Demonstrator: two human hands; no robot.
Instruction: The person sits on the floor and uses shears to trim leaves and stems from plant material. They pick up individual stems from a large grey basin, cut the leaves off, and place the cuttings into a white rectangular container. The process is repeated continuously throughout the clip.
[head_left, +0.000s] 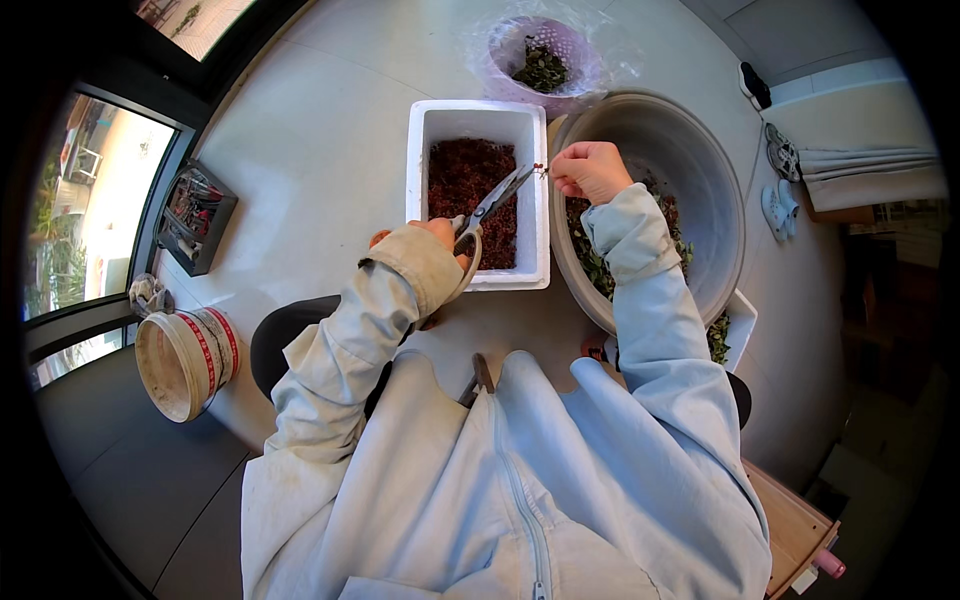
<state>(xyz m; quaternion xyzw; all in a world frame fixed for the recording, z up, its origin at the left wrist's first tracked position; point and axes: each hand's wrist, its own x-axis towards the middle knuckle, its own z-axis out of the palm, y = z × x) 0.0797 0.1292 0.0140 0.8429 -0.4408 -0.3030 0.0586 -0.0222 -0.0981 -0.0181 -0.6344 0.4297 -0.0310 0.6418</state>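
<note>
My left hand (442, 238) is closed around the handles of metal scissors (496, 199) above a white foam box (478, 284). Small dark red berries (469, 176) cover the bottom of that box. At its right rim, the blade tips are beside a small sprig with red berries (538, 168), pinched between the fingertips of my right hand (589, 171). Under my right forearm stands a large round plastic tub (709, 202), holding green leaves and reddish sprigs (596, 259).
A lilac perforated basket (517, 88) lined with clear plastic holds leaves beyond the tub. A white container (744, 330) sits at the tub's near right. Leftward are a bucket (169, 367) and a dark tool box (196, 217). Shoes (780, 154) lie at right.
</note>
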